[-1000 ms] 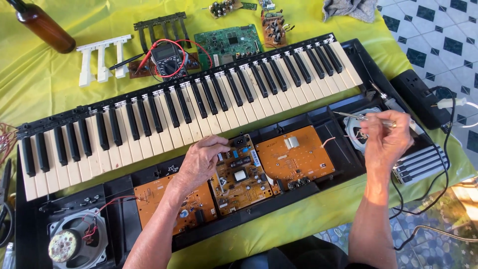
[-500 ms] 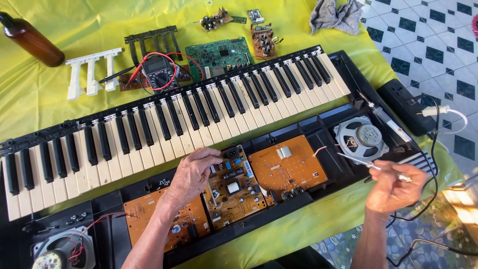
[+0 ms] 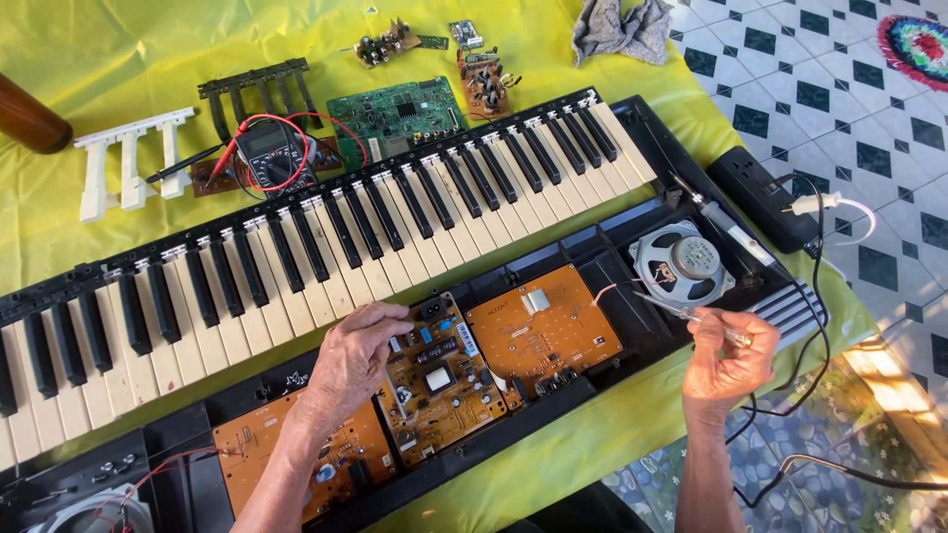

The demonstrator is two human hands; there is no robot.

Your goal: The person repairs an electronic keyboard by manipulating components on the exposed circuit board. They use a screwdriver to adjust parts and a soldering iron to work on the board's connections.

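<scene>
Fingers (image 3: 390, 318) on circuit board (image 3: 434, 380); R hand (image 3: 729, 357) grips tweezers (image 3: 681, 311) nr speaker (image 3: 681, 263).

Cloth: a yellow-green sheet (image 3: 118, 59) covers the worktop.
Meter: a black multimeter (image 3: 275, 156) with red leads lies behind the keys.
Green board: a loose circuit board (image 3: 400, 114) lies just right of the meter.
Small boards: two more (image 3: 387, 43) (image 3: 484, 84) sit farther back.
Spare keys: a white strip (image 3: 128, 163) and a black strip (image 3: 255, 89) lie apart from the instrument.
Rag: a grey cloth (image 3: 620, 30) is bunched at the far edge.
Bottle: a brown one (image 3: 28, 116) is at far left.
Floor: blue-and-white tiles (image 3: 839, 89).
</scene>
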